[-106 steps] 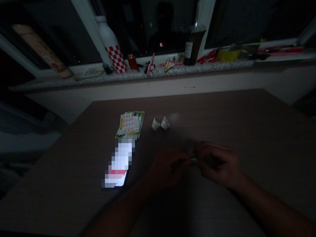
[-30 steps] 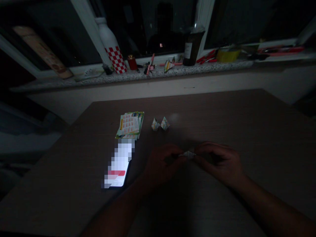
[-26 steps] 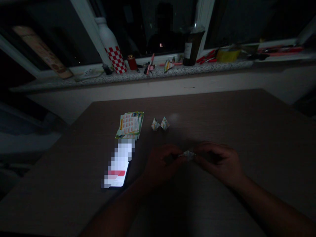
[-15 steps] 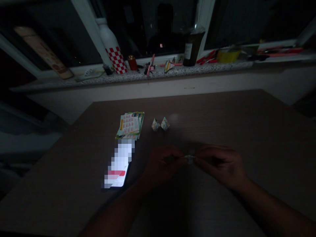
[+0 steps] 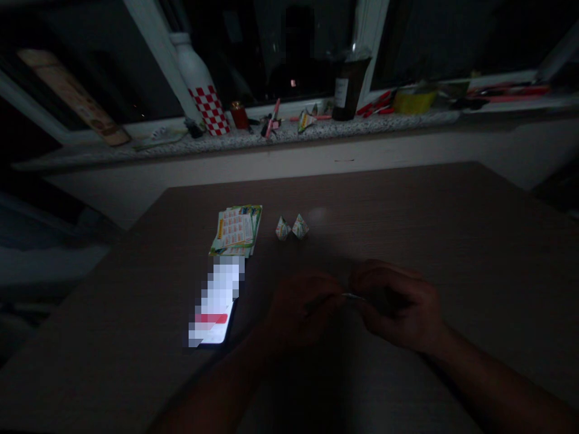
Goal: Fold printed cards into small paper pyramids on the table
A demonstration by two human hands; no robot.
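Observation:
My left hand (image 5: pixel 307 304) is closed in a pinch on a small piece of folded paper (image 5: pixel 353 296), which shows as a thin pale edge between my hands. The fingers of my right hand (image 5: pixel 402 304) curl around the paper's other end, the thumb touching it from below and the index finger just above. Most of the paper is hidden by fingers and shadow. Beyond my hands, two small pointed folded-paper pieces (image 5: pixel 283 229) stand side by side on the table.
Left of the folded pieces lies a stack of printed paper sheets (image 5: pixel 235 230). A lit phone (image 5: pixel 217 307) lies nearer me, its screen blurred out. On the windowsill (image 5: pixel 253 137) stand a white-and-red checkered bottle (image 5: pixel 203 90), a dark cup (image 5: pixel 347 90) and small clutter.
The paper between my hands has tilted and shows less of its surface. My right index finger has lifted slightly away from the thumb. The view has shifted a little.

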